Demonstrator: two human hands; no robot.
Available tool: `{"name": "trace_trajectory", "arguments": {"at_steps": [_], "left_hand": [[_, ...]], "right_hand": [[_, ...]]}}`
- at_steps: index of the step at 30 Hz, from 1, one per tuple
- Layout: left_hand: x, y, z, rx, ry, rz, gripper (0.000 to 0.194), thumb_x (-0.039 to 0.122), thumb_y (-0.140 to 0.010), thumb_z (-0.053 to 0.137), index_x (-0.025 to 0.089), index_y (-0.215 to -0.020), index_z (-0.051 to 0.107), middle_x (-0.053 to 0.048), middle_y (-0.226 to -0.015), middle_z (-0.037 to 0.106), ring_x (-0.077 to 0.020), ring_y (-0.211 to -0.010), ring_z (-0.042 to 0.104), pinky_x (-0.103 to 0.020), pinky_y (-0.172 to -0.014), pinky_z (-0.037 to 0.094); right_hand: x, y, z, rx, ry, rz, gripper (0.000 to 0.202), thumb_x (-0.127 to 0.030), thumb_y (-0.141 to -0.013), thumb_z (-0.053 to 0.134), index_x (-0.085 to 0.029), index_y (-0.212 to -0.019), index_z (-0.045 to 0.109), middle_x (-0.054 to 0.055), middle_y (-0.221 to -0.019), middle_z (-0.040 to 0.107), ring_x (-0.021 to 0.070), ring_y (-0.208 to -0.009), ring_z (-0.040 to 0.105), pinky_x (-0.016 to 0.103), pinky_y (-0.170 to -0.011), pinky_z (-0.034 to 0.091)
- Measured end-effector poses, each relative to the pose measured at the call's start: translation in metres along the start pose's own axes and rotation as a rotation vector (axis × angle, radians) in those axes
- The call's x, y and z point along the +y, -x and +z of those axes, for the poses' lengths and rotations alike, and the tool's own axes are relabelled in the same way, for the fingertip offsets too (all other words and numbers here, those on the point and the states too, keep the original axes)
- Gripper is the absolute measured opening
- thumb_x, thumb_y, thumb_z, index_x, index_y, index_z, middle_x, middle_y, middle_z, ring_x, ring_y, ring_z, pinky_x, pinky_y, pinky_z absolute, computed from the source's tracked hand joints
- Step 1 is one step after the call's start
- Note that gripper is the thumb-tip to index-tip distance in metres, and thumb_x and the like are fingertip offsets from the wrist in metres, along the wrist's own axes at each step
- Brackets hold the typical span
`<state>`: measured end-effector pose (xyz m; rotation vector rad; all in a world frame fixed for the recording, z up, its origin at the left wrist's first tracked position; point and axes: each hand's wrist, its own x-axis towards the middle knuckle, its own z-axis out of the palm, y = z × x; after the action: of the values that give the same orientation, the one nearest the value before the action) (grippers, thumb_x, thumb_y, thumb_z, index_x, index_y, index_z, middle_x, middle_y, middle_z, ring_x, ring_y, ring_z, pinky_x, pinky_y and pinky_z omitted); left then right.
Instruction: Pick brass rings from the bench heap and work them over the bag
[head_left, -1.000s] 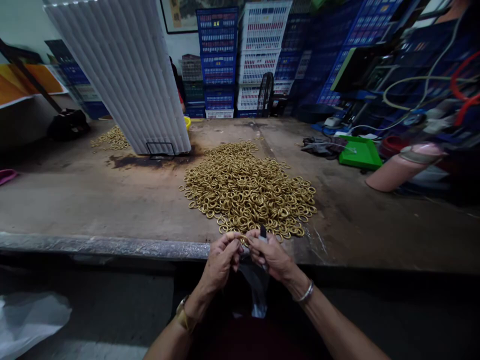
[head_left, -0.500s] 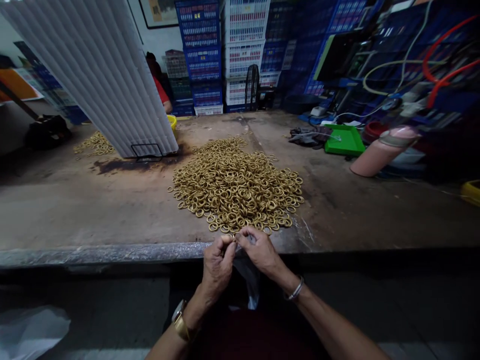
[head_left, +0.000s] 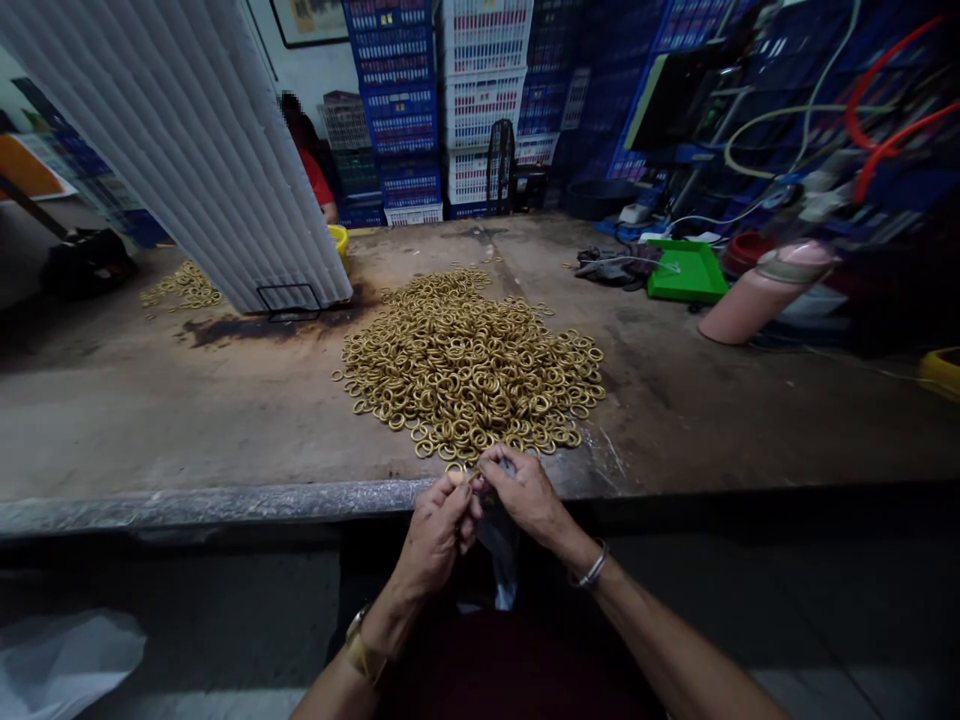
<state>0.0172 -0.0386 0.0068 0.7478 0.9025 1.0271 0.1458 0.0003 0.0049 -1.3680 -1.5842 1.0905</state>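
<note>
A wide heap of brass-coloured rings (head_left: 472, 360) lies on the worn table, spreading close to the front edge. Just in front of it my two hands meet, fingertips almost touching. My left hand (head_left: 441, 525) is closed, thumb pressed against the forefinger, with a small brass-coloured ring (head_left: 474, 474) at its tips. From the other side my right hand (head_left: 526, 495) pinches at that same ring, which the fingers partly hide. Beneath the hands hangs a greyish plastic bag (head_left: 504, 560), mostly in shadow.
A tall white corrugated panel (head_left: 202, 150) leans on the table in a black wire stand (head_left: 289, 300). At the right are a green tray (head_left: 686, 272), a pink bottle (head_left: 757, 295) and hoses. Stacked crates (head_left: 401, 120) stand behind. A person in red (head_left: 316, 180) is partly hidden.
My left hand has turned slightly, so more of its curled fingers show. The right hand has shifted a little, still pinching near the left fingertips. The whole view has tilted slightly.
</note>
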Motion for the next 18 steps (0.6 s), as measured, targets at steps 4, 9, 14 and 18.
{"name": "trace_trajectory", "arguments": {"at_steps": [4, 9, 14, 18], "left_hand": [[0.001, 0.000, 0.000, 0.087, -0.179, 0.068, 0.025, 0.041, -0.078, 0.053, 0.016, -0.076, 0.052, 0.006, -0.056, 0.041, -0.0034, -0.040, 0.028, -0.016, -0.038, 0.021], [0.000, -0.001, -0.001, 0.101, -0.339, 0.237, 0.023, 0.036, -0.079, 0.052, 0.015, -0.072, 0.053, 0.004, -0.060, 0.043, -0.0064, -0.050, 0.034, -0.018, -0.048, 0.029], [-0.001, 0.000, -0.002, 0.109, -0.409, 0.300, 0.022, 0.036, -0.080, 0.050, 0.016, -0.071, 0.053, 0.003, -0.061, 0.043, -0.0088, -0.055, 0.037, -0.020, -0.053, 0.031], [-0.001, 0.004, -0.002, 0.120, -0.353, 0.262, 0.025, 0.039, -0.078, 0.053, 0.016, -0.068, 0.051, 0.004, -0.057, 0.041, -0.0071, -0.049, 0.033, -0.019, -0.048, 0.029]], "right_hand": [[0.008, 0.006, -0.003, -0.012, 0.326, -0.175, 0.015, -0.025, -0.078, 0.044, -0.018, -0.071, 0.055, 0.000, -0.061, 0.057, 0.0111, -0.056, 0.049, 0.021, -0.055, 0.033], [0.011, 0.013, -0.003, -0.186, 0.524, -0.279, 0.010, -0.012, -0.070, 0.045, -0.019, -0.071, 0.053, 0.001, -0.064, 0.058, 0.0120, -0.060, 0.051, 0.021, -0.055, 0.029], [0.006, 0.013, -0.001, -0.225, 0.604, -0.260, 0.017, -0.009, -0.067, 0.043, -0.019, -0.076, 0.053, 0.001, -0.067, 0.059, 0.0133, -0.064, 0.051, 0.022, -0.057, 0.027], [0.005, 0.010, -0.002, -0.276, 0.621, -0.242, 0.014, -0.012, -0.071, 0.043, -0.019, -0.076, 0.054, 0.001, -0.068, 0.059, 0.0125, -0.062, 0.050, 0.022, -0.055, 0.025]]}}
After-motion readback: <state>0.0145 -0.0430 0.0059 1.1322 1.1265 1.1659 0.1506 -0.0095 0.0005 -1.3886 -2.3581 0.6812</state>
